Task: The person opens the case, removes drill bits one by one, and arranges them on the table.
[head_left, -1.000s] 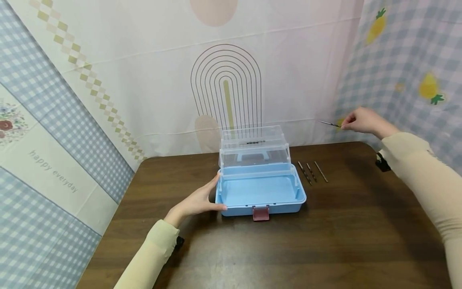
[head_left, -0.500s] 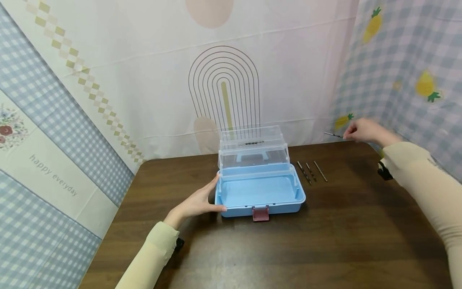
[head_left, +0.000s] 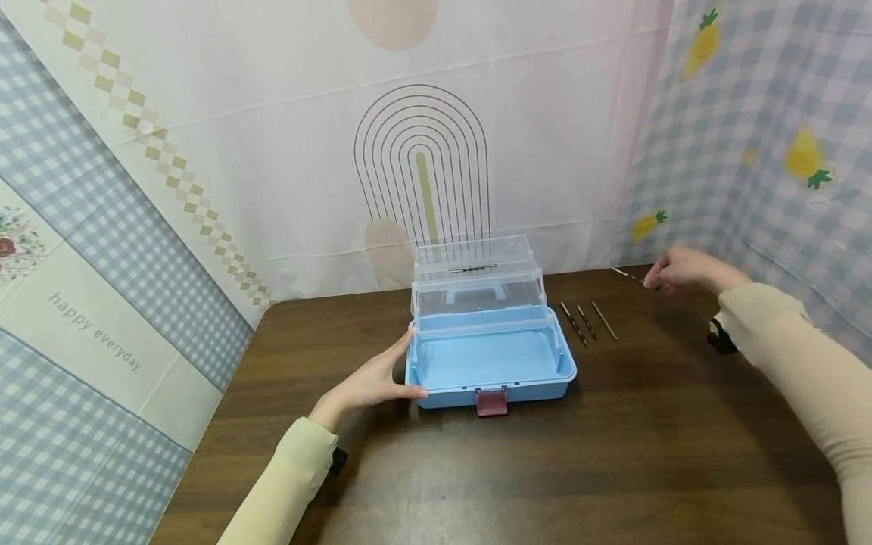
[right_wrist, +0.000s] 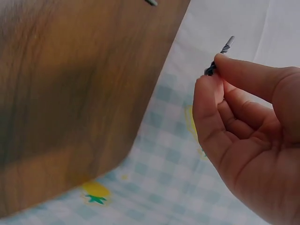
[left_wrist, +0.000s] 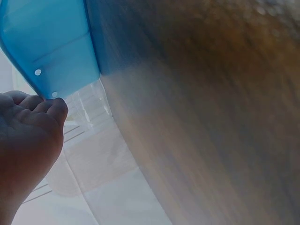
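A light-blue toolbox (head_left: 491,397) stands with its clear tiered trays (head_left: 478,294) swung up at the back. My left hand (head_left: 371,382) grips its left end, thumb at the front corner and fingers along the side; in the left wrist view the curled fingertips meet the blue wall. Off to the right, my right hand (head_left: 681,269) pinches a twist drill bit (right_wrist: 227,45) between thumb and index finger, its shank pointing left, over the table's back edge. Several drill bits (head_left: 574,324) lie on the table right of the box. Dark bits (head_left: 473,268) lie in the top tray.
The dark wooden table (head_left: 477,477) ends at the hanging cloth backdrop (head_left: 306,189). A checked cloth with pineapples (head_left: 702,151) hangs close to the right hand. A reddish latch (head_left: 492,402) hangs down from the toolbox front.
My right hand has lowered with the drill bit, from against the backdrop down to the table's back edge. My left hand and the toolbox keep their place.
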Tool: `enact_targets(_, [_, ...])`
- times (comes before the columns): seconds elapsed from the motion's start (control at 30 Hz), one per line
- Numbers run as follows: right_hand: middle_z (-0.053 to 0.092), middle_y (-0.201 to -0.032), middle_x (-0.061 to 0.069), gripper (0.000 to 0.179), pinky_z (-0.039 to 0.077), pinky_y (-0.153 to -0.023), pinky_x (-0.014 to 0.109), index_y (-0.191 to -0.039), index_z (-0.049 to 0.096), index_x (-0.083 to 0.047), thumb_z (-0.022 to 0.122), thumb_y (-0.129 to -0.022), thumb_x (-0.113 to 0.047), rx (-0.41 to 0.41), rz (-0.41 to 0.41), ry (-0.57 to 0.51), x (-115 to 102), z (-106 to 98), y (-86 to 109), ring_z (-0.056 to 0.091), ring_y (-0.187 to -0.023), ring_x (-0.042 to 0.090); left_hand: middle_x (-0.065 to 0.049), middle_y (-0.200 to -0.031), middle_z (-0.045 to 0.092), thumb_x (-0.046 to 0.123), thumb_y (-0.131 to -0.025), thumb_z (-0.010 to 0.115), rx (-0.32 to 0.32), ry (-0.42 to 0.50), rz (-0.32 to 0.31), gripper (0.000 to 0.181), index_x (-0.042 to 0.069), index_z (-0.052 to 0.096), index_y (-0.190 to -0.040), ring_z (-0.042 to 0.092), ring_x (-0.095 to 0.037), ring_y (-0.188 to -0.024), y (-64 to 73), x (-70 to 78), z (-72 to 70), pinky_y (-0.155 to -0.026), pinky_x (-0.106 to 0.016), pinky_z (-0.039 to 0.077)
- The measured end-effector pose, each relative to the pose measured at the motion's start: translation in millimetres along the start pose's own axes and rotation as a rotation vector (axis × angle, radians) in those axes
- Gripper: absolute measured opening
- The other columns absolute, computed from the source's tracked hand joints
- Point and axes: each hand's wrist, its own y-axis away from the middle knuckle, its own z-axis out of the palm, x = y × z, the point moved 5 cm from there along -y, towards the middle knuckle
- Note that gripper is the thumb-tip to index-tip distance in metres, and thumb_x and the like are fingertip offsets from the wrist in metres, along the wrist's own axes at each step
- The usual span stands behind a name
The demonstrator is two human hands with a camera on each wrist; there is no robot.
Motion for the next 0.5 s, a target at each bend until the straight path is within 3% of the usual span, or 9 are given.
enact_targets(0.2, [0.066,-0.081,0.001,0.029,0.056,-0.068,0.029,-0.110,0.060,0.025,0.058,-0.099,-0.001,-0.047,0.050,-0.120,9,12,1.2,0.062,-0.072,0.014,0.008,-0.167,-0.001,0.060,-0.080,0.079,0.005,0.001,0.015,0.121,0.027,-0.002,-0.163,0.015,-0.019,-0.152,1.1,0.9,-1.0,-0.118,-0.049,0.024])
enact_targets(0.5, [0.066,-0.091,0.002,0.037,0.057,-0.077,0.028,-0.125,0.053,0.025,0.052,-0.104,-0.006,-0.154,0.104,-0.313,21,33,2.0,0.066,-0.080,0.012,0.015,-0.166,-0.003,0.063,-0.079,0.078,-0.006,0.004,-0.002,0.120,0.031,-0.003,-0.162,0.013,-0.013,-0.151,1.1,-0.5,-0.8,-0.119,-0.046,0.023])
